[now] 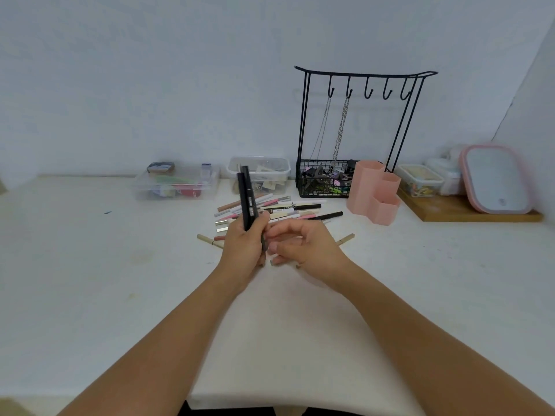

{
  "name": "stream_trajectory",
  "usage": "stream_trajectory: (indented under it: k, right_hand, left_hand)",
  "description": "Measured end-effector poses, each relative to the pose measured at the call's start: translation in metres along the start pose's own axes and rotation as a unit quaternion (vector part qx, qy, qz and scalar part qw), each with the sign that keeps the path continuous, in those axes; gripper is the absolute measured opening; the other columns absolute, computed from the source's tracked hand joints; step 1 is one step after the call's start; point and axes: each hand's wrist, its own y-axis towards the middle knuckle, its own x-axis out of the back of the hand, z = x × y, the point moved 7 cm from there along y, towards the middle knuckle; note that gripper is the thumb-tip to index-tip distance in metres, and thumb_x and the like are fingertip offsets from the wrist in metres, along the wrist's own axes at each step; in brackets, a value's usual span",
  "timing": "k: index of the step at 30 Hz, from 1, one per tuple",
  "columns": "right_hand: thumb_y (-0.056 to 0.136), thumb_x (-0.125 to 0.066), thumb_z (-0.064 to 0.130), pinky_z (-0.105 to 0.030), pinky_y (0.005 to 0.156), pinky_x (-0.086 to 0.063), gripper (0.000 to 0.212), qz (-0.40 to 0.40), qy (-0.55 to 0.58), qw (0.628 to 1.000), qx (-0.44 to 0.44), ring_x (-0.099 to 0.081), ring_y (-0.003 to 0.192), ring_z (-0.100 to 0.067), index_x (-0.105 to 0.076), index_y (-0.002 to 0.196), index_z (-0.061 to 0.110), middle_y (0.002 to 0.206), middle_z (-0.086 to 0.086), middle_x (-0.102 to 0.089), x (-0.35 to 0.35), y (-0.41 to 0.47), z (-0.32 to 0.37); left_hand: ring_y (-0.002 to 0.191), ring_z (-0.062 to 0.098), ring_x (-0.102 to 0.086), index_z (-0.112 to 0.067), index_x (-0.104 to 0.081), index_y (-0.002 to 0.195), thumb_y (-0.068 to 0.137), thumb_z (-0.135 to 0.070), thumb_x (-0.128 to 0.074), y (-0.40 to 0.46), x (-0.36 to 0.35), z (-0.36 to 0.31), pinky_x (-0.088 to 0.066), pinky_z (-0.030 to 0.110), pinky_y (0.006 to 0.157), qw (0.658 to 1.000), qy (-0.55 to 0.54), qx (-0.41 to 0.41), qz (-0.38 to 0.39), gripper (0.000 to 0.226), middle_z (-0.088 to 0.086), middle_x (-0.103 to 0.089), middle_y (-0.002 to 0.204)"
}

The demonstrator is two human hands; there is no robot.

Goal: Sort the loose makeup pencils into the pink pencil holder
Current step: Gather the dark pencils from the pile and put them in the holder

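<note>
The left hand grips 2 black makeup pencils, held nearly upright above the white bench. The right hand sits just beside it with fingers loosely curled, fingertips near the pencils' lower ends; whether it pinches anything cannot be told. Behind both hands lies a pile of loose pencils on the bench. The pink pencil holder stands to the right of the pile, in front of a black wire rack hung with chains.
</note>
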Motion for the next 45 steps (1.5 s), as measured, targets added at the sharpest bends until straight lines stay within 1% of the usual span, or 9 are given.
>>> stream_trajectory:
  k: [3,7,12,23,26,30,33,37,45]
  right_hand:
    - [0.084,-0.076,0.012,-0.022,0.068,-0.053,0.016,-0.056,-0.25,0.965,0.063,-0.064,0.072,-0.006,-0.075,0.099,0.016,0.094,0.005,-0.074,0.037,0.002,0.019]
    - [0.087,-0.073,0.028,-0.017,0.074,-0.047,0.024,0.021,-0.439,0.898,0.027,-0.057,0.081,-0.006,-0.072,0.11,0.031,0.111,0.02,-0.064,0.065,-0.002,0.01]
    - [0.093,-0.067,0.023,-0.01,0.082,-0.038,0.029,0.042,-0.484,0.874,0.008,-0.054,0.099,-0.005,-0.068,0.122,0.024,0.119,0.009,-0.064,0.066,-0.002,-0.005]
    - [0.096,-0.06,0.018,-0.029,0.089,-0.045,0.011,0.059,-0.516,0.854,0.025,-0.053,0.095,-0.012,-0.068,0.102,0.021,0.104,0.006,-0.053,0.051,0.001,-0.002]
    - [0.095,-0.061,0.015,-0.017,0.075,-0.04,0.012,-0.022,-0.441,0.893,0.081,-0.051,0.08,-0.002,-0.067,0.104,0.019,0.096,0.01,-0.058,0.057,0.003,0.01]
    - [0.094,-0.062,0.007,-0.021,0.06,-0.05,0.007,-0.118,-0.107,0.984,0.08,-0.06,0.063,-0.013,-0.066,0.101,0.006,0.073,-0.003,-0.067,0.056,0.002,0.025]
    - [0.091,-0.066,0.004,-0.022,0.057,-0.053,0.014,-0.116,0.07,0.99,0.041,-0.064,0.062,-0.016,-0.065,0.102,-0.005,0.072,-0.014,-0.068,0.041,0.002,0.021]
    - [0.087,-0.071,0.006,-0.021,0.057,-0.05,0.015,-0.094,0.115,0.989,0.012,-0.064,0.064,-0.015,-0.069,0.097,-0.004,0.077,-0.017,-0.069,0.032,0.003,0.016]
    - [0.082,-0.076,0.011,-0.021,0.055,-0.038,0.006,-0.042,0.086,0.995,-0.023,-0.051,0.062,-0.012,-0.077,0.077,0.014,0.077,-0.008,-0.069,0.007,0.001,0.001]
  left_hand:
    - [0.043,0.019,-0.047,-0.018,-0.057,0.061,0.103,-0.032,-0.055,0.001,0.006,-0.007,-0.036,0.026,0.04,1.0,0.014,-0.019,-0.013,0.045,0.012,-0.05,0.061]
    - [0.051,0.016,-0.062,-0.011,-0.06,0.081,0.105,-0.031,-0.053,0.001,0.013,-0.009,-0.044,0.026,0.038,1.0,-0.007,-0.014,-0.023,0.033,0.005,-0.06,0.062]
    - [0.046,0.009,-0.028,-0.016,-0.061,0.084,0.102,-0.036,-0.059,0.001,0.013,-0.003,-0.023,0.023,0.042,1.0,-0.008,0.019,-0.005,0.027,-0.004,-0.034,0.057]
    - [0.046,0.012,-0.025,-0.02,-0.038,0.061,0.095,-0.043,-0.067,-0.002,0.012,0.0,-0.02,0.024,0.042,0.998,-0.017,0.065,-0.004,0.05,-0.002,-0.031,0.051]
    - [0.041,0.012,-0.023,-0.022,-0.041,0.057,0.093,-0.047,-0.068,-0.003,0.012,-0.001,-0.021,0.024,0.04,0.998,-0.004,0.063,-0.016,0.051,-0.002,-0.028,0.049]
    - [0.04,0.012,-0.022,-0.021,-0.045,0.059,0.087,-0.056,-0.069,-0.004,0.006,-0.003,-0.02,0.023,0.043,0.999,0.015,0.047,0.009,0.051,-0.002,-0.027,0.048]
    - [0.041,0.011,-0.018,-0.022,-0.043,0.061,0.076,-0.062,-0.069,-0.008,-0.002,-0.003,-0.014,0.023,0.043,0.998,-0.019,0.041,0.048,0.049,-0.003,-0.024,0.049]
    - [0.041,0.01,-0.018,-0.022,-0.046,0.063,0.067,-0.059,-0.075,-0.012,-0.013,-0.002,-0.01,0.024,0.042,0.994,-0.023,0.031,0.098,0.048,-0.004,-0.024,0.051]
    - [0.042,0.009,-0.026,-0.005,-0.066,0.108,0.073,-0.024,-0.089,-0.018,-0.02,0.002,-0.021,0.017,0.04,0.981,0.04,0.051,0.181,0.046,-0.008,-0.04,0.047]
